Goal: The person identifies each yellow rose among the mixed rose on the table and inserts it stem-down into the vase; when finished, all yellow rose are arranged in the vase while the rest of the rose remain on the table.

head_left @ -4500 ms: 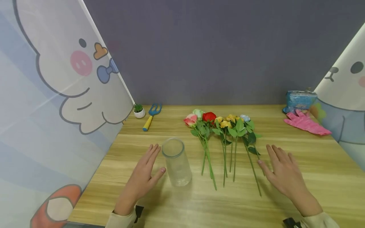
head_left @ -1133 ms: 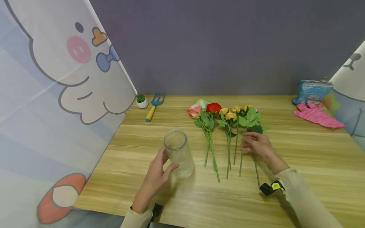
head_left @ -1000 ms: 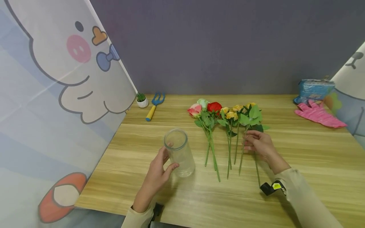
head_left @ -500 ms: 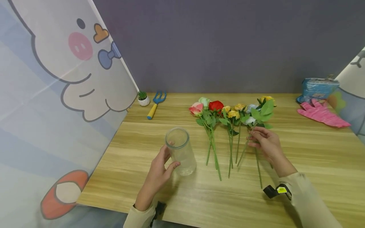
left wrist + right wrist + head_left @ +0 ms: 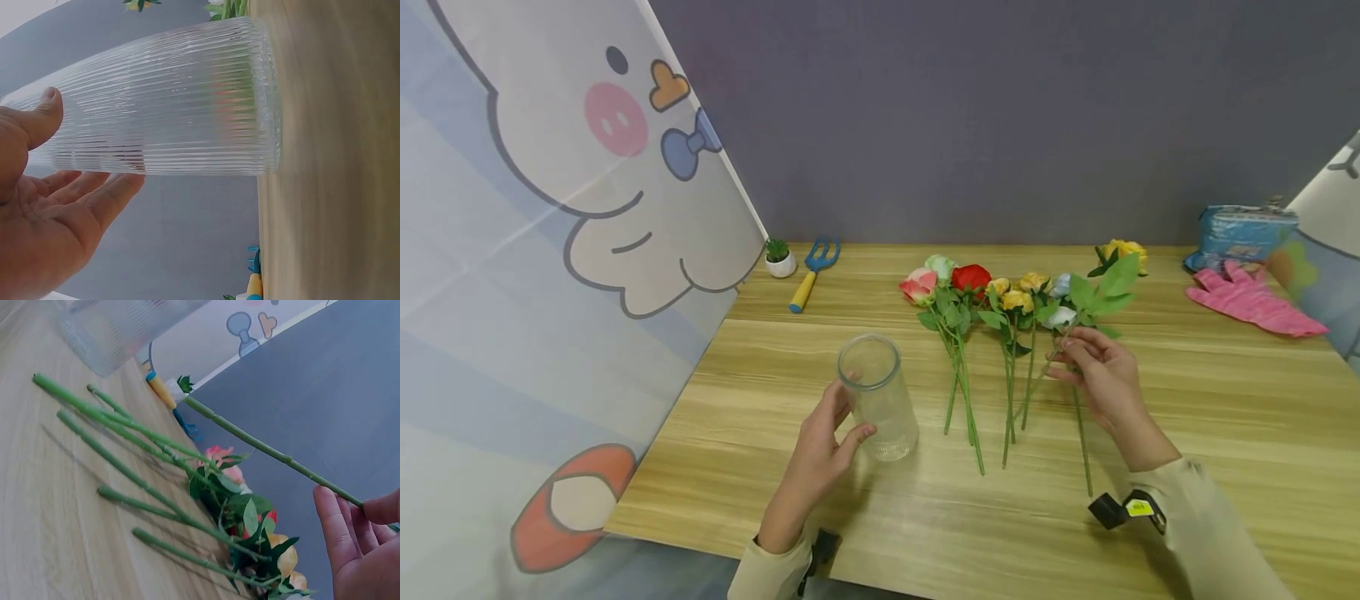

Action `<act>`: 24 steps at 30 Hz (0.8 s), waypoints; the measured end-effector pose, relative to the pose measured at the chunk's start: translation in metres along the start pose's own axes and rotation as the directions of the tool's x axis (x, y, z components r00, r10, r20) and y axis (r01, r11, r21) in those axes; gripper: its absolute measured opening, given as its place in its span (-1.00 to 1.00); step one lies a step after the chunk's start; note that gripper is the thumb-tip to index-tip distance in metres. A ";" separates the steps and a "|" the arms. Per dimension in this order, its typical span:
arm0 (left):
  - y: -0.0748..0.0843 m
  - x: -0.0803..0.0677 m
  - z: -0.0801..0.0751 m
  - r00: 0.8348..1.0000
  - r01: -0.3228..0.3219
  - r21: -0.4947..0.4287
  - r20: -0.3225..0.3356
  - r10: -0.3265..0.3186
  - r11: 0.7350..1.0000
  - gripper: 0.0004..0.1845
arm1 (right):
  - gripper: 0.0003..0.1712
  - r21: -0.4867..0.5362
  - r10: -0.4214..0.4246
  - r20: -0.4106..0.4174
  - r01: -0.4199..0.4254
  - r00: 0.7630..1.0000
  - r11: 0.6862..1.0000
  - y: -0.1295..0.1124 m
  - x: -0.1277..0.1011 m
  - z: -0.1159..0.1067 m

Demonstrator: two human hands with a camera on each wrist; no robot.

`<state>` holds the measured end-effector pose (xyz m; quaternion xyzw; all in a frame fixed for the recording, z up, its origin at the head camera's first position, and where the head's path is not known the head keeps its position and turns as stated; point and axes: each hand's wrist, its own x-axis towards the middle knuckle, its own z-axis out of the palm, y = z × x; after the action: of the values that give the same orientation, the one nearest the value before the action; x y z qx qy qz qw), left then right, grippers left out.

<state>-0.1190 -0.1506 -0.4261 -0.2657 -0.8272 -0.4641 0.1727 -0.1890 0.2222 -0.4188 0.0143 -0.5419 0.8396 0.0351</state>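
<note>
A ribbed clear glass vase [image 5: 880,400] stands upright on the wooden table [image 5: 1225,417]. My left hand [image 5: 831,433] grips its lower side, thumb in front and fingers behind; the left wrist view shows the vase [image 5: 169,106] against my palm [image 5: 56,219]. Right of it, several artificial roses [image 5: 970,283] lie in a row, stems toward me. My right hand [image 5: 1093,371] pinches the stem of a yellow rose [image 5: 1123,252] and holds it tilted above the row. In the right wrist view that green stem [image 5: 269,450] slants over the lying roses [image 5: 244,519].
A tiny potted plant [image 5: 778,258] and a blue-and-yellow garden fork [image 5: 811,273] sit at the back left. A pink glove [image 5: 1251,300] and a blue packet [image 5: 1240,233] lie at the back right. Cartoon panels [image 5: 550,250] wall both sides; a grey wall stands behind.
My left hand has gone from lying flat beside the vase to gripping it. My right hand has picked a yellow rose from the row and raised its bloom up and to the right.
</note>
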 end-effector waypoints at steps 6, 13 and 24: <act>-0.001 0.000 0.001 1.000 0.009 -0.015 -0.003 -0.009 1.000 -0.20 | -0.85 0.023 -0.049 0.006 0.049 0.999 0.999 -0.004 -0.003 0.010; 0.000 0.000 0.001 1.000 0.023 -0.022 -0.007 -0.023 1.000 -0.20 | -0.89 0.053 -0.087 0.006 0.086 0.996 0.995 -0.013 -0.009 0.025; -0.001 0.000 0.000 1.000 0.024 -0.040 -0.006 -0.025 0.999 -0.21 | -0.89 0.089 -0.181 0.001 0.180 0.984 0.980 -0.028 -0.013 0.052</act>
<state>-0.1198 -0.1505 -0.4268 -0.2575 -0.8204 -0.4834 0.1642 -0.1749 0.1856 -0.3727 0.0689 -0.5008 0.8561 0.1079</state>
